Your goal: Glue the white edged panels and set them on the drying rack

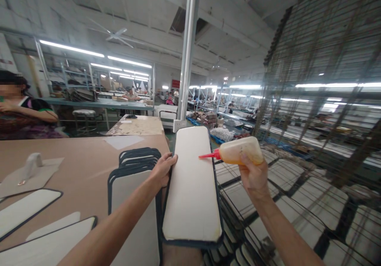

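As our left fingers (170,161) clasp the panel (192,194) and right fingers (247,161) the bottle (233,148), we're likely dispensing — next needing a steady nozzle (209,155).

Includes one left hand (163,169), one right hand (254,174), one red-tipped bottle (238,150), one raised panel (192,186); also one pillar (188,52), one stool (84,112), and stacked panels (125,184) overlapping too closely to count.

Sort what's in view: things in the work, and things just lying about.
In the work:
Bottle, in the right hand
Dark-edged white panel, held by the left hand
Stacked similar panels, probably

Lying about, apparently:
White sheet on the table
Stool beyond it
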The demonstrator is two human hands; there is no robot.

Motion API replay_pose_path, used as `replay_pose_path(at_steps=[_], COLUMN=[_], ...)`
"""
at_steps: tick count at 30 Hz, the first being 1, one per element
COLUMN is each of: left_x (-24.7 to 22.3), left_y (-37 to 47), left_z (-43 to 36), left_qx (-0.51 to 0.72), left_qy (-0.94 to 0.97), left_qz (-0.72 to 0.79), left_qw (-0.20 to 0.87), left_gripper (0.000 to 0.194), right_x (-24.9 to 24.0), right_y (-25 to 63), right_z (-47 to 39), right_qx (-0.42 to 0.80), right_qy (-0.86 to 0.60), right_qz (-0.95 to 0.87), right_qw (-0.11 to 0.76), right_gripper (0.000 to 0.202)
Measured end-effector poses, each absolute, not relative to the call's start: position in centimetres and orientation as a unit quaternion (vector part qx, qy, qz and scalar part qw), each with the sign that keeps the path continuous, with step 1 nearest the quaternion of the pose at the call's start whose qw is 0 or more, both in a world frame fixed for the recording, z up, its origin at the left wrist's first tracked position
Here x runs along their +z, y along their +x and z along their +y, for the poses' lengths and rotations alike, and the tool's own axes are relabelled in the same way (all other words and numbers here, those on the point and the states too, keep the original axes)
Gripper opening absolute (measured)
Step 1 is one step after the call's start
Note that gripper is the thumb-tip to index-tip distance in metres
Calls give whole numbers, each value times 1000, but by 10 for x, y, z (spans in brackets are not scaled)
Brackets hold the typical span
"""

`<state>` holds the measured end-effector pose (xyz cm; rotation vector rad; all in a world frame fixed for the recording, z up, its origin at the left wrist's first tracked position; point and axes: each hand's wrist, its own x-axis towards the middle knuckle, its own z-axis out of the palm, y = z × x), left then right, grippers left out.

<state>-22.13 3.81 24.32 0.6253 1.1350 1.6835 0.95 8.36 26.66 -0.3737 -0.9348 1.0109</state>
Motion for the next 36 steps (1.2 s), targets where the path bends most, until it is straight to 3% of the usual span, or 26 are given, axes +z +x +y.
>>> replay_pose_path(at_steps=[4,7,13,18,20,26,32,36], left_x=[245,242,240,245,245,246,246,243], left_y=[-233,-241,-227,-233,-236,-226,-228,-230], left_z=[40,41,36,34,35,35,44,46], left_qx=[695,697,659,656,655,617,613,594], left_qy=[265,268,294,291,284,292,298,313], left_qz=[458,460,456,462,469,470,476,474], left_qw=[486,481,521,521,519,559,556,569], left_gripper=[7,10,19,23,22,32,38,39], right_x=[220,204,248,219,210,238,222,239], right_y=[13,17,18,16,14,11,1,3], right_z=[50,35,82,57,47,80,58,76], right_qx=[504,501,420,476,483,398,396,316], right_qy=[-197,-225,-212,-237,-238,-221,-246,-253], right_qz=[-469,-526,-433,-462,-482,-458,-564,-537], right_qw=[698,649,769,710,691,764,681,740], right_gripper=[40,53,56,39,40,50,53,56])
